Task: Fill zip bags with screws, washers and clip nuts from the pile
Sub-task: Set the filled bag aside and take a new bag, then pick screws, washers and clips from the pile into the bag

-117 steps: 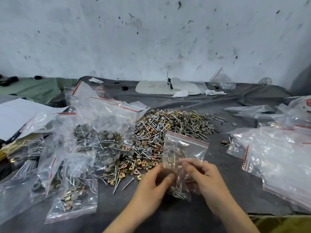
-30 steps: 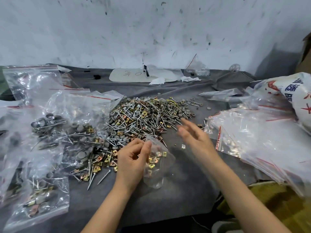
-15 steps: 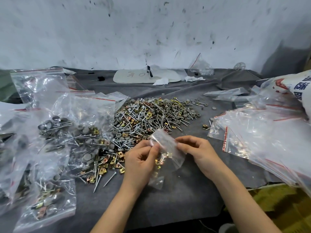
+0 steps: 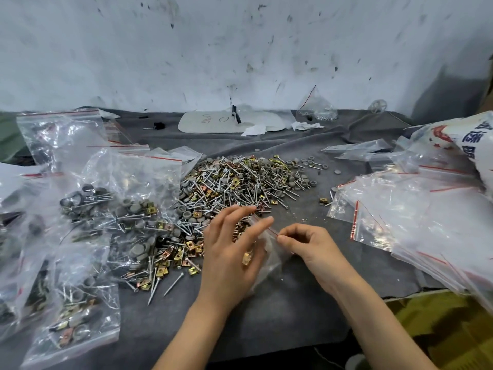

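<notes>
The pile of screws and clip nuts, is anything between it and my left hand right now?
Nothing visible is in the way. The left hand's straight fingers reach over the pile's near edge. The zip bag lies to that hand's right, its red strip pinched by the right hand, not across the path.

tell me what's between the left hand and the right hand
In the head view, a clear zip bag lies between the left hand and the right hand, which pinches its red-striped mouth.
</notes>
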Tool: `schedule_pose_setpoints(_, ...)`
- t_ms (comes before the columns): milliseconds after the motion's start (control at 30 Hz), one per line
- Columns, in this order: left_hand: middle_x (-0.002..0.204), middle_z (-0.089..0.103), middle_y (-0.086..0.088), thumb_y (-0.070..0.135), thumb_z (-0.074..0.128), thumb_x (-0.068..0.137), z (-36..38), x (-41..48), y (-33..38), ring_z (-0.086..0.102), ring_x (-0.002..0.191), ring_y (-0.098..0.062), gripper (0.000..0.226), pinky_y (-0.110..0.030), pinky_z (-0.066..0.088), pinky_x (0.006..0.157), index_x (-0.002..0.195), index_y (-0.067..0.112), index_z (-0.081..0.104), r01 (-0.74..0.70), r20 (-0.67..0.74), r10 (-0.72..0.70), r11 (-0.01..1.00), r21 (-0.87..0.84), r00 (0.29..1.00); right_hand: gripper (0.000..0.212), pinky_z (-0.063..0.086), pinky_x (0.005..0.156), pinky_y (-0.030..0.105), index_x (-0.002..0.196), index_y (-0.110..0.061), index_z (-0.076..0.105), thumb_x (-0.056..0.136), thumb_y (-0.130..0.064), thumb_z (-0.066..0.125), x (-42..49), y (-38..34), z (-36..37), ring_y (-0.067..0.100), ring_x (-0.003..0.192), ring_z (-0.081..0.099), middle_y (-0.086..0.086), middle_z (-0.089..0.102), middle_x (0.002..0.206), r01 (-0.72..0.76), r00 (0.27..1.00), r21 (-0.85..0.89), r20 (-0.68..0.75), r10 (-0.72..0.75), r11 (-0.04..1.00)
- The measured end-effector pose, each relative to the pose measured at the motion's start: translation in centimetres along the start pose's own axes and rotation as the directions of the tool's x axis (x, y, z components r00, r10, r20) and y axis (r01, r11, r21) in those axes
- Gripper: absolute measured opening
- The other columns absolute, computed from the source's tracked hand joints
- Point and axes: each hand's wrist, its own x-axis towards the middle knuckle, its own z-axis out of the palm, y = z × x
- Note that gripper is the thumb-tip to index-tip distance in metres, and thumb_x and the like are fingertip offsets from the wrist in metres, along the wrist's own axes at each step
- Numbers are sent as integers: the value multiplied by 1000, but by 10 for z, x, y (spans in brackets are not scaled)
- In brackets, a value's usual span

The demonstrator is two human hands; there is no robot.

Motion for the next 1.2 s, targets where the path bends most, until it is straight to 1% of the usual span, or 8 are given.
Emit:
schedule_pose_setpoints(167, 129, 58, 3, 38, 54, 91, -3, -2, 0, 44, 128, -22, 28, -45, 36, 100, 108, 26, 73, 28, 49, -29, 999, 21, 998, 17, 44, 59, 14, 71, -14, 66, 82, 0, 68, -6, -5, 8, 1, 57, 51, -8, 59, 58, 72, 997, -36, 29, -71, 997)
schedule_pose_setpoints(400, 114, 65, -1, 22, 63, 89, -1, 0, 1, 52, 115, -22, 13, -40, 43, 92, 96, 20, 74, -64, -34, 64, 998, 11, 997, 18, 43, 60, 17, 69, -16, 67, 81, -2, 69, -10, -8, 4, 6, 58, 52, -6, 60, 59, 44, 995, -1, 92, -43, 999)
schedule_pose_setpoints(533, 104, 67, 2, 21, 63, 90, -2, -1, 3, 54, 110, -20, 13, -40, 44, 88, 94, 17, 74, -56, -42, 56, 998, 13, 998, 20, 44, 60, 15, 66, -20, 69, 79, -4, 72, -11, -6, 4, 5, 60, 53, -5, 61, 62, 6, 993, 8, 116, -7, 1000)
schedule_pose_setpoints(700, 97, 68, 2, 22, 62, 90, -2, 0, 3, 55, 106, -18, 16, -44, 48, 83, 85, 11, 72, -49, -44, 47, 998, -42, 998, 27, 42, 56, 13, 63, -19, 60, 76, 1, 72, -9, -1, 8, 5, 57, 50, -5, 55, 59, 27, 996, 70, 79, -32, 997)
schedule_pose_setpoints(867, 99, 67, 0, 21, 61, 89, 0, 0, 1, 54, 106, -21, 14, -42, 48, 82, 91, 13, 73, -46, -8, 46, 999, -12, 999, 28, 42, 62, 20, 66, -20, 58, 76, 3, 72, -10, 4, 10, 14, 66, 48, 5, 53, 67, 34, 991, 90, 125, -45, 995)
schedule_pose_setpoints(967, 100, 66, -1, 21, 61, 90, 1, -1, 0, 54, 106, -23, 15, -42, 48, 82, 90, 12, 73, -53, 11, 53, 998, -24, 999, 27, 41, 64, 21, 67, -20, 58, 73, -1, 75, -9, 5, 10, 15, 68, 47, 8, 50, 70, 24, 991, 148, 129, -43, 989)
schedule_pose_setpoints(1100, 101, 67, 3, 21, 62, 89, 2, -1, 0, 55, 105, -20, 12, -40, 48, 84, 92, 13, 71, -60, 40, 62, 997, -45, 997, 22, 35, 79, 39, 68, -19, 58, 62, -15, 79, -9, 4, 8, 24, 81, 40, 11, 45, 77, -42, 987, 285, 161, -4, 957)
schedule_pose_setpoints(1200, 97, 65, 7, 21, 62, 88, 2, -2, 0, 53, 97, -18, 9, -38, 48, 79, 92, 17, 69, -67, 64, 69, 997, -32, 996, 25, 41, 73, 28, 71, -16, 56, 66, -8, 79, -8, 6, 6, 18, 72, 47, 5, 49, 71, -59, 983, 353, 182, -7, 934)
